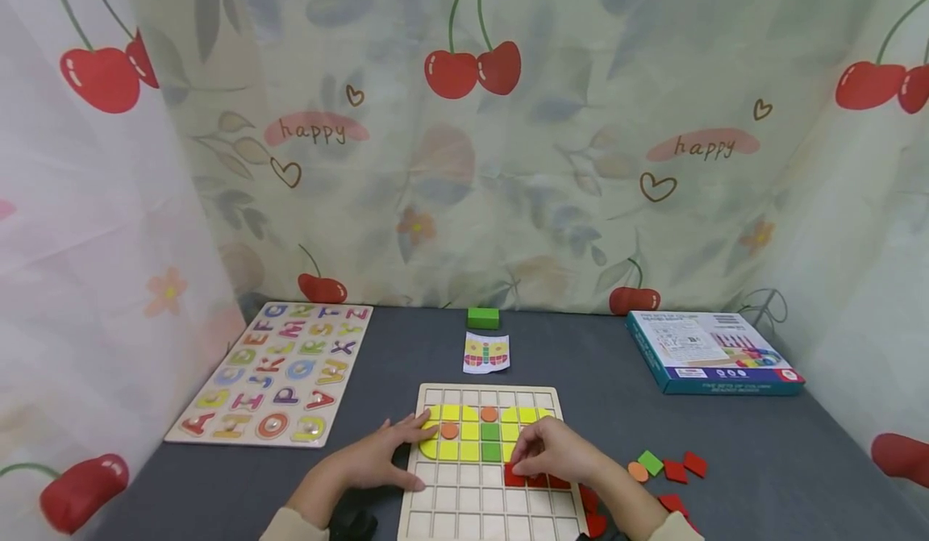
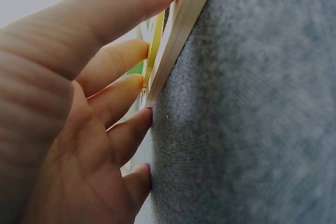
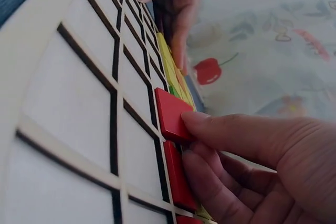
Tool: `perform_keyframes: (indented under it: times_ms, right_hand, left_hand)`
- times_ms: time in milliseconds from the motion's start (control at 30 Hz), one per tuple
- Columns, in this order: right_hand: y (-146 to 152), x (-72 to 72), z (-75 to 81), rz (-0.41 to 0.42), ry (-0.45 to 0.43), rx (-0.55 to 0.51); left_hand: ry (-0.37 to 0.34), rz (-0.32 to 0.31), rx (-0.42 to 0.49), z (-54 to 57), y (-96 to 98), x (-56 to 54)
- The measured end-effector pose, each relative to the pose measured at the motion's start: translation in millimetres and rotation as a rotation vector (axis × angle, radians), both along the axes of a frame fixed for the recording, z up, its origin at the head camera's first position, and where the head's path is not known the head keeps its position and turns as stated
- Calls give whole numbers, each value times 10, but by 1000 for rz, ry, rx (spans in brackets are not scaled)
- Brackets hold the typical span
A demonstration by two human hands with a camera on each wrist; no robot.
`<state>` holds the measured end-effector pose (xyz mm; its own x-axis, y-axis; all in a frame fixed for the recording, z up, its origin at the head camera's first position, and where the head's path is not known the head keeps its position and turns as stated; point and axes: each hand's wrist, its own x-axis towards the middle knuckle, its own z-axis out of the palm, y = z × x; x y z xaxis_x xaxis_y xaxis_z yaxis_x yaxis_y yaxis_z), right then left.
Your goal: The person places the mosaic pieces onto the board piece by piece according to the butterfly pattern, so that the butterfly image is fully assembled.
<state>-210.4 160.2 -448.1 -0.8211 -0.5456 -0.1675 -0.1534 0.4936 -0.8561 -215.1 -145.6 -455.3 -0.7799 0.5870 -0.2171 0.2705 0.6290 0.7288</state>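
Observation:
A wooden grid board (image 1: 444,501) lies in front of me, its upper rows filled with yellow tiles (image 1: 450,450), green tiles (image 1: 490,451) and orange discs. My right hand (image 1: 555,448) pinches a red square tile (image 3: 170,109) with thumb and curled fingers, at a cell below the yellow rows. More red tiles (image 3: 179,174) sit in line beside it, partly hidden by the fingers. At the board's left edge, my left hand (image 1: 373,452) is spread, with thumb and fingertips touching the rim and nearby yellow tiles; its fingers (image 2: 123,98) are nearly straight.
Loose red tiles (image 1: 675,471), a green tile (image 1: 651,464) and an orange disc (image 1: 638,472) lie right of the board. Behind it are a butterfly picture card (image 1: 486,353) and a green block (image 1: 483,318). An alphabet board (image 1: 272,376) lies left, a box (image 1: 711,351) right.

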Motion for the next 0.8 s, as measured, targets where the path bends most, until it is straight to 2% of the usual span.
perform_keyframes:
  times_ms: [133, 233, 400, 600, 800]
  right_hand:
    - [0, 19, -2, 1, 71, 40]
    - [16, 29, -4, -1, 91, 53]
    - [136, 57, 9, -15, 42, 10]
    - [455, 86, 36, -33, -6, -41]
    - [825, 112, 27, -121, -65, -56]
  left_hand:
    - [-2, 6, -4, 1, 5, 3]
    - [0, 4, -8, 3, 11, 5]
    - [3, 10, -10, 8, 8, 4]
    - [9, 5, -12, 0, 13, 6]
    - [17, -6, 0, -4, 15, 7]
